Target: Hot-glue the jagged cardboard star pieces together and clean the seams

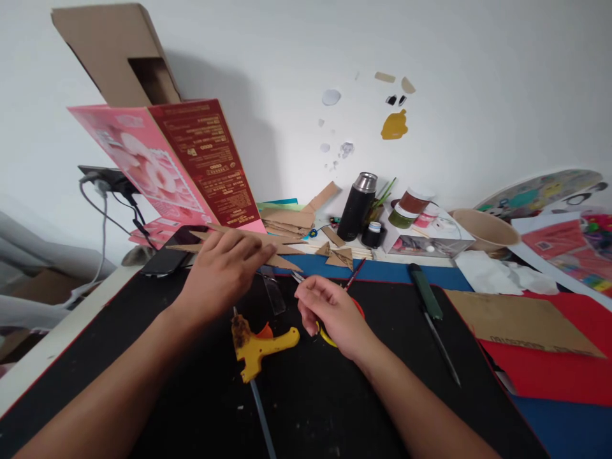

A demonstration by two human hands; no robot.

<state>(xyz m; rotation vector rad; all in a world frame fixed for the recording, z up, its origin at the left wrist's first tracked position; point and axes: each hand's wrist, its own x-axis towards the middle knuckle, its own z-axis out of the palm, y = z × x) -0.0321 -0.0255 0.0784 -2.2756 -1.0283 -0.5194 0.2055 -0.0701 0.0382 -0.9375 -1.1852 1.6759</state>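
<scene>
My left hand (227,264) is palm down over pointed, spiky pieces of brown cardboard (284,261), its fingers closed on them. Cardboard points stick out on both sides of this hand, whose fingertips are partly hidden. My right hand (329,309) is loosely curled above a pair of scissors (327,336) with yellow and orange handles. The blade tips show beyond the fingers, and the hand covers the middle of the scissors. I see no grip on them. Between my forearms a yellow hot glue gun (258,347) lies on its side, a glue stick trailing from it.
A black cutting mat (306,408) covers the desk. At right lie a green utility knife (424,290) and a cardboard sheet (521,322). Behind stand a black thermos (356,207), paint jars (404,217) and a pink box (191,162). A phone (167,255) lies at left.
</scene>
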